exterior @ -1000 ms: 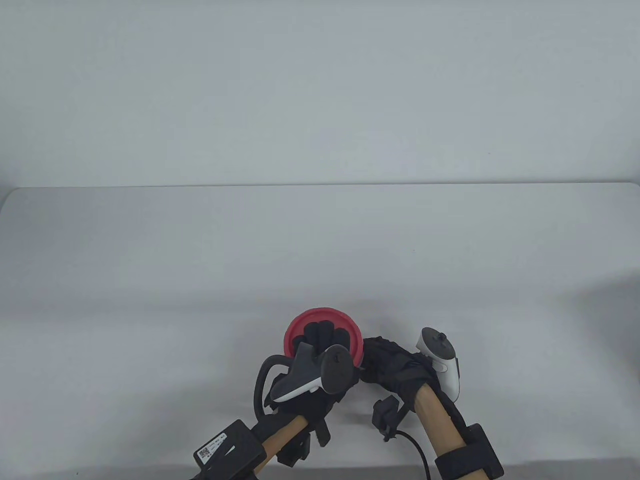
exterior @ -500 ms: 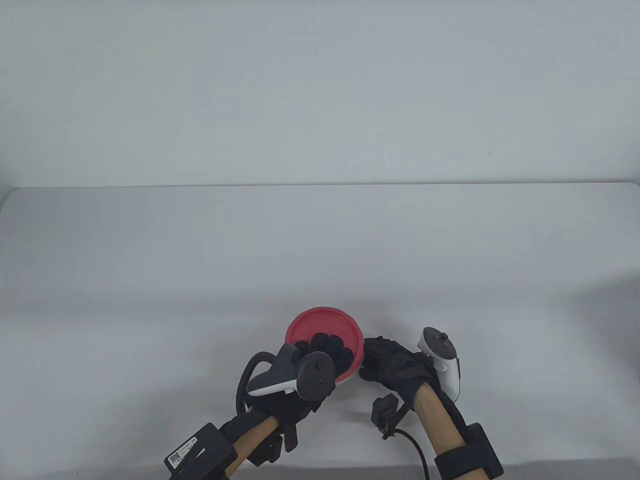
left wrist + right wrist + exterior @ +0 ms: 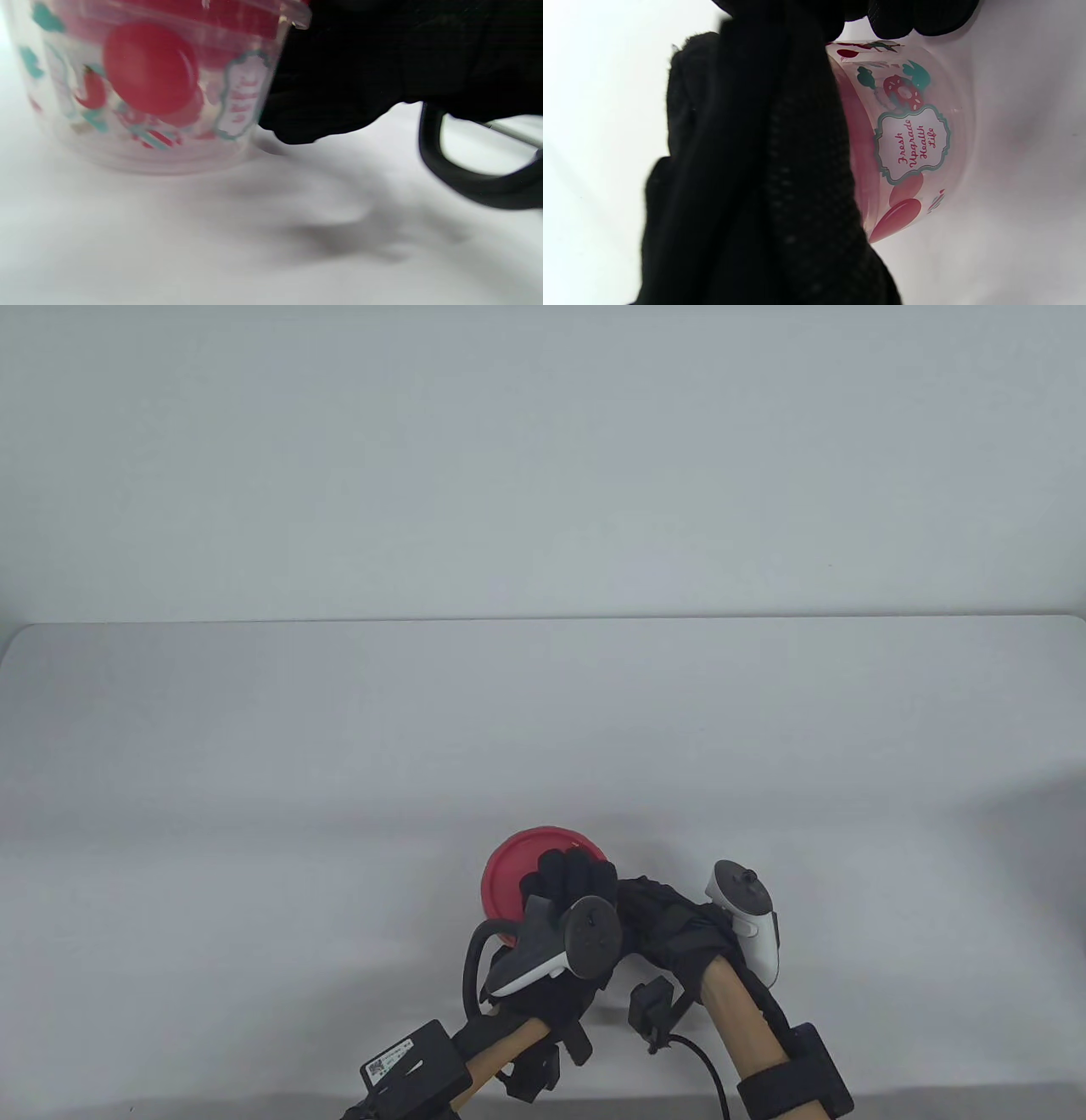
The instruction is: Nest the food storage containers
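A round clear container with a red lid (image 3: 516,881) stands on the white table near the front centre. Its printed wall shows in the left wrist view (image 3: 148,93) and in the right wrist view (image 3: 912,140), with a label reading "Fresh Upgrade Health Life". My left hand (image 3: 570,884) lies on top of the lid's right part, fingers stretched over it. My right hand (image 3: 657,912) grips the container's right side; its gloved fingers (image 3: 763,169) cover the near wall in the right wrist view. The container's body is hidden under the lid and hands in the table view.
The white table (image 3: 254,772) runs back to a far edge against a pale wall. A black cable loop (image 3: 466,186) hangs by my left wrist. The table's front edge lies just behind my forearms.
My left hand drew back toward the lid's near edge half a second ago, then moved forward and right over the lid again. The right hand and the container have stayed put.
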The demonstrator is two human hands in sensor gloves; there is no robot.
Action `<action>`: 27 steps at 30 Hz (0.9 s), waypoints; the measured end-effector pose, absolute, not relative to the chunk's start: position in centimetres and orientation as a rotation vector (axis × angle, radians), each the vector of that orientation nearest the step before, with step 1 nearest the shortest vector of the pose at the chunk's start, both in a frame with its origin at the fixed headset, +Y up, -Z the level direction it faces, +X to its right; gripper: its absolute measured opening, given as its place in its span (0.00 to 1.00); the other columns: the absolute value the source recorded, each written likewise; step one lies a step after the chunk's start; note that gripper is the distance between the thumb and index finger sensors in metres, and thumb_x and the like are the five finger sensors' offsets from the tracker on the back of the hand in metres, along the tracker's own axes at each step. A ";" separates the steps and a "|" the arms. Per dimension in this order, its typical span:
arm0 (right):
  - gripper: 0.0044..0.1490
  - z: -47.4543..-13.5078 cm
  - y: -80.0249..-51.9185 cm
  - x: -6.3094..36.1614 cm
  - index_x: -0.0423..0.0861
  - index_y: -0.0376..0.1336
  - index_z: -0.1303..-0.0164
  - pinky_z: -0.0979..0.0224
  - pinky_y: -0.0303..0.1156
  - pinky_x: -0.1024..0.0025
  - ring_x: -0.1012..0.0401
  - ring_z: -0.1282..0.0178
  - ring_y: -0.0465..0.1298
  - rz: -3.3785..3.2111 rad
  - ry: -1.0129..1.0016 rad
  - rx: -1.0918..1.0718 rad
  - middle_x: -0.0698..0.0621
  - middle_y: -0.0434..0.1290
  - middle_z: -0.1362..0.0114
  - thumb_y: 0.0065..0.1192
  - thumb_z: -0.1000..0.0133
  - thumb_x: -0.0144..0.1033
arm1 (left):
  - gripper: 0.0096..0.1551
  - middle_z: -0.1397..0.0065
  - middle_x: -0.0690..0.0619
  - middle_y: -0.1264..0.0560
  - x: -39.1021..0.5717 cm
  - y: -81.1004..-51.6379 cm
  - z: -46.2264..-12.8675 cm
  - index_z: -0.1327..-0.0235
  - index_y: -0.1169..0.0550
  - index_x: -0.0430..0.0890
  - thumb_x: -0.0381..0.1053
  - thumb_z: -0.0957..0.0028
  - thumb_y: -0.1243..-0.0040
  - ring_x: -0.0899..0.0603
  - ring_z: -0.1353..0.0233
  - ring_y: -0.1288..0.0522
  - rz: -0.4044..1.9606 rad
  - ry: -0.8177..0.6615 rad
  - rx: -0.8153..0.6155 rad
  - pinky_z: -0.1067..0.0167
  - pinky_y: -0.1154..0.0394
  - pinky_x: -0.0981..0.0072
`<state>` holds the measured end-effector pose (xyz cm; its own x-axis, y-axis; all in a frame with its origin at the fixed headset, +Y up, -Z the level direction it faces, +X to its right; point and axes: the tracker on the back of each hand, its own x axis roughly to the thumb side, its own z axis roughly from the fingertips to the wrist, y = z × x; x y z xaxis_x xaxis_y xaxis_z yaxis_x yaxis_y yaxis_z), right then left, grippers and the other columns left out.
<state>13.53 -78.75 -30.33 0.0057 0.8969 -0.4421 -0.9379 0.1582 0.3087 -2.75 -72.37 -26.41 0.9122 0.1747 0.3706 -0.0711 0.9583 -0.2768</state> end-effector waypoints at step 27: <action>0.27 -30.3 -78.0 14.4 0.30 0.56 0.29 0.29 0.56 0.38 0.35 0.23 0.53 1.751 0.400 -0.131 0.32 0.46 0.18 0.46 0.31 0.34 | 0.39 0.07 0.47 0.62 -6.6 -69.9 -27.9 0.09 0.55 0.55 0.58 0.30 0.60 0.35 0.11 0.65 0.290 -0.581 -0.277 0.18 0.66 0.44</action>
